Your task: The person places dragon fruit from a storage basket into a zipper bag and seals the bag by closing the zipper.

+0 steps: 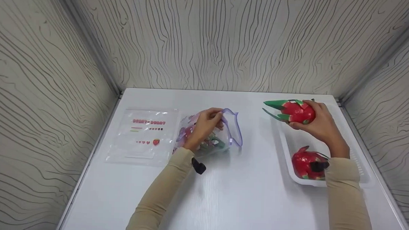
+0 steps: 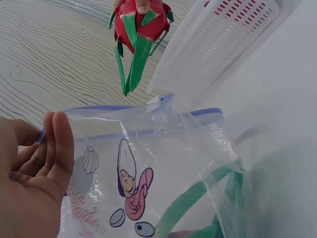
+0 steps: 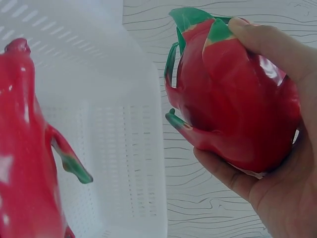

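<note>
white worktop bears one basket at its right edge and two clear bags: the flat bag toward the left edge; the purple-rimmed bag, pinched by the left hand, seemingly to hold its mouth apart. of two loose dragon fruits, the right hand grips the raised fruit round its body, probably sparing its leaves; the other fruit lies in the basket's near left corner.

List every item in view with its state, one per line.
Purple-edged bag: mouth open, edge pinched by left grip, red-and-green item inside
Strawberry-printed bag: lying flat; seal unclear
Raised dragon fruit: held in right grip
White basket: upright, open-topped
Other dragon fruit: lying in the basket
</note>
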### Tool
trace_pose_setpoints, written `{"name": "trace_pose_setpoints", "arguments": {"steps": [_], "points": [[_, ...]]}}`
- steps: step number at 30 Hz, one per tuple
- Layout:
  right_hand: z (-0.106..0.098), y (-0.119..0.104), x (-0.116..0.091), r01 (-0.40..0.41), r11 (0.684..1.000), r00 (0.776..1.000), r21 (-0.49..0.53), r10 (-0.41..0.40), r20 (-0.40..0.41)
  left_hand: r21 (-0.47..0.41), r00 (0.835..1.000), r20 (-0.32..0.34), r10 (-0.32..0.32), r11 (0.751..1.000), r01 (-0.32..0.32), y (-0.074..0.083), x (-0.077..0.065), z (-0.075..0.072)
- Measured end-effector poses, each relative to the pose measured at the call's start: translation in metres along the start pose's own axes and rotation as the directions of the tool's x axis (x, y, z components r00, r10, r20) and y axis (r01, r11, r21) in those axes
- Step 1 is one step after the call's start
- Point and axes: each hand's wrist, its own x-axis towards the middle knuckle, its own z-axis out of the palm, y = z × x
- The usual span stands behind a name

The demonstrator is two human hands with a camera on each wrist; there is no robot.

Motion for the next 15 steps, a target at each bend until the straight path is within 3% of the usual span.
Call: {"name": "trace_pose_setpoints", "arguments": {"steps": [15], "points": [[0.011,-0.013,-0.002,0.033,0.999,0.999,0.021,-0.034,0.012,-0.011,0.999,-0.024,-0.037,0.999,0.037,0.002,0.004,-0.002]]}}
